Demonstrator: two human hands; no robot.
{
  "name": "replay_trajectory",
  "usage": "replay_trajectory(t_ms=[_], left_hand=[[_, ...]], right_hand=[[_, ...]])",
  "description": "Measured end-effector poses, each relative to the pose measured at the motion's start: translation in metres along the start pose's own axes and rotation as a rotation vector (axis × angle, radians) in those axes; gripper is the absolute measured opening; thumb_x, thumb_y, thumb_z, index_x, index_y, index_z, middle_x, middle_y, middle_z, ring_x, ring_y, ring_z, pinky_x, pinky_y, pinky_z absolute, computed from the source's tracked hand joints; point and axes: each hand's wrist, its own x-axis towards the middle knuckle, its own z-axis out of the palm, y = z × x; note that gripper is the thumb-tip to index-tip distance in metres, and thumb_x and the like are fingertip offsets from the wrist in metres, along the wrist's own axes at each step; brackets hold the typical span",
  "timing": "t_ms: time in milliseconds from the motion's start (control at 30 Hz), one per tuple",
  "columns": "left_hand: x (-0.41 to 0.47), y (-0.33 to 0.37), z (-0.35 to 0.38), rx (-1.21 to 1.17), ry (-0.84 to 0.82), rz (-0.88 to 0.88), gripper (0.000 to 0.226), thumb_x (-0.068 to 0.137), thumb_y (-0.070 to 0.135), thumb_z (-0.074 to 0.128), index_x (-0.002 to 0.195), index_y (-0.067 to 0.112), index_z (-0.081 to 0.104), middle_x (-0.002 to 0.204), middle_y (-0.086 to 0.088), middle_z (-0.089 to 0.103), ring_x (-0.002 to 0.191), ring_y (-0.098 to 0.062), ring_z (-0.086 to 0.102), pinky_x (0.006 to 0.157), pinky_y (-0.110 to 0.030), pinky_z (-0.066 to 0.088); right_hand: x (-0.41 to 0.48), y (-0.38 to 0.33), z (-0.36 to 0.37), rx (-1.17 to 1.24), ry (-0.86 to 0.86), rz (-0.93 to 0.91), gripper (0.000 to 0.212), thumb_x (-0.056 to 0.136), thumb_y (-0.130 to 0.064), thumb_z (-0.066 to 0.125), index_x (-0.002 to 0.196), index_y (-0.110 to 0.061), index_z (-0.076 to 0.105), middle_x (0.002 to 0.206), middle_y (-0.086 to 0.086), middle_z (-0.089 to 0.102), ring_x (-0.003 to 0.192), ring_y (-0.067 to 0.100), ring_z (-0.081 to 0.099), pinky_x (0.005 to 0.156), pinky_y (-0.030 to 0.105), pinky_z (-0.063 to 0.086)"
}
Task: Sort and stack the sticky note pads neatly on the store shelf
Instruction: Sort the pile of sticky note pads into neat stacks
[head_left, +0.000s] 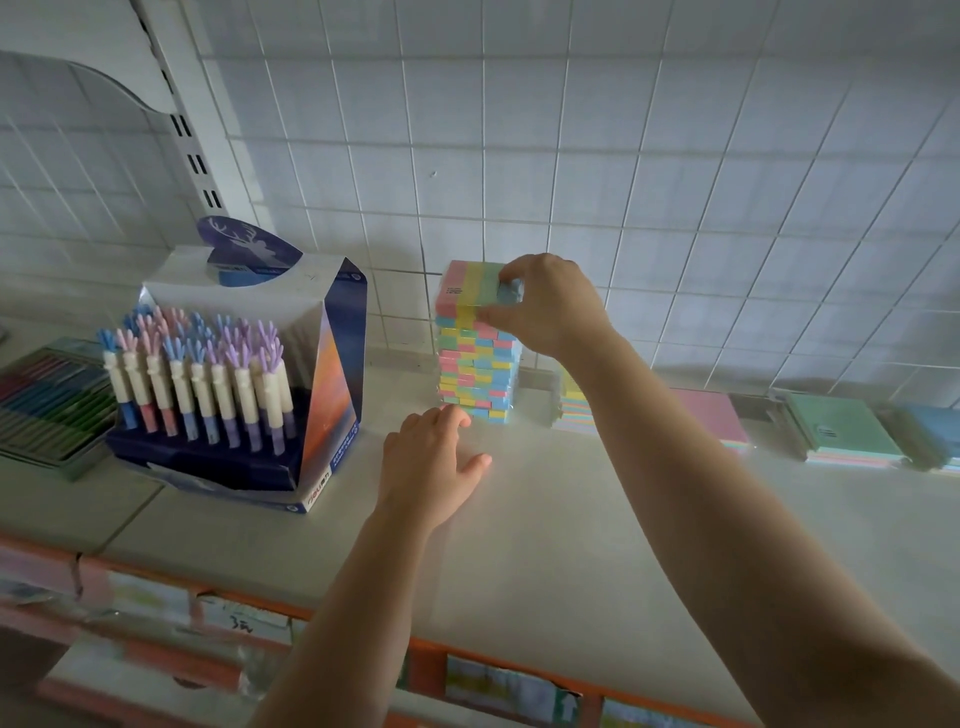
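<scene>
A tall stack of striped pastel sticky note pads (475, 369) stands on the white shelf (545, 519) against the tiled wall. My right hand (545, 306) grips the top pad (467, 283), fingers curled over its right end and thumb on its front edge. My left hand (431, 462) hovers low by the foot of the stack, fingers relaxed, fingertips touching or nearly touching the bottom pads. Behind my right forearm lies a low pile of pads (574, 408), partly hidden. Further right lie a pink pad stack (711, 415), a green one (847, 431) and a blue one (930, 431).
A blue display box of antler-topped pens (234, 384) stands left of the stack. A tray of coloured items (47, 400) sits at the far left. An orange shelf edge with price labels (467, 665) runs along the front. A slotted shelf upright (187, 135) rises at back left.
</scene>
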Motion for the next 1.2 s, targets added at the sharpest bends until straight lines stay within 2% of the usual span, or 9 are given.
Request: replay_trajectory(t_ms=[167, 300, 433, 600, 833, 1200], left_hand=[[0.000, 0.002, -0.002, -0.008, -0.009, -0.005, 0.045, 0.081, 0.049, 0.063, 0.115, 0.023, 0.050, 0.103, 0.007, 0.058, 0.097, -0.017, 0.052, 0.079, -0.032, 0.040], [0.000, 0.003, -0.002, 0.005, -0.015, -0.004, 0.044, 0.081, 0.048, 0.063, 0.115, 0.023, 0.051, 0.104, 0.006, 0.059, 0.097, -0.019, 0.053, 0.080, -0.033, 0.040], [-0.001, 0.006, -0.002, 0.000, -0.008, 0.012, 0.039, 0.082, 0.041, 0.064, 0.114, 0.019, 0.054, 0.106, 0.003, 0.061, 0.097, -0.019, 0.055, 0.081, -0.032, 0.040], [0.000, 0.029, -0.002, 0.137, -0.044, 0.060, 0.036, 0.084, 0.041, 0.061, 0.114, 0.023, 0.054, 0.109, 0.003, 0.061, 0.104, -0.020, 0.055, 0.083, -0.034, 0.039], [0.009, 0.090, -0.001, 0.020, -0.088, 0.282, 0.037, 0.083, 0.038, 0.063, 0.116, 0.022, 0.056, 0.113, -0.002, 0.061, 0.108, -0.026, 0.056, 0.088, -0.037, 0.043], [0.013, 0.229, 0.037, -0.020, -0.133, 0.623, 0.039, 0.082, 0.039, 0.062, 0.117, 0.022, 0.056, 0.114, -0.002, 0.060, 0.108, -0.027, 0.056, 0.085, -0.035, 0.042]], right_hand=[[-0.001, 0.001, 0.007, -0.004, 0.051, 0.008, 0.048, 0.076, -0.046, 0.067, 0.116, -0.021, 0.059, 0.108, 0.003, 0.056, 0.102, 0.025, 0.052, 0.070, 0.029, 0.038], [-0.005, 0.009, 0.005, -0.052, 0.040, -0.071, 0.053, 0.079, -0.053, 0.063, 0.122, -0.022, 0.056, 0.113, 0.004, 0.056, 0.105, 0.028, 0.052, 0.072, 0.030, 0.041], [-0.023, 0.028, 0.001, -0.092, 0.069, -0.127, 0.062, 0.084, -0.056, 0.056, 0.135, -0.024, 0.044, 0.126, 0.002, 0.052, 0.116, 0.028, 0.048, 0.081, 0.037, 0.045], [-0.055, 0.068, -0.005, -0.122, 0.071, -0.105, 0.056, 0.085, -0.054, 0.055, 0.131, -0.024, 0.046, 0.126, 0.001, 0.053, 0.118, 0.026, 0.047, 0.085, 0.039, 0.046], [-0.097, 0.126, -0.024, -0.165, 0.103, 0.044, 0.047, 0.086, -0.050, 0.056, 0.124, -0.023, 0.051, 0.122, 0.002, 0.056, 0.115, 0.025, 0.051, 0.078, 0.036, 0.045], [-0.181, 0.231, -0.103, -0.303, 0.186, 0.236, 0.041, 0.087, -0.043, 0.056, 0.121, -0.020, 0.054, 0.119, 0.003, 0.059, 0.108, 0.028, 0.055, 0.079, 0.036, 0.047]])
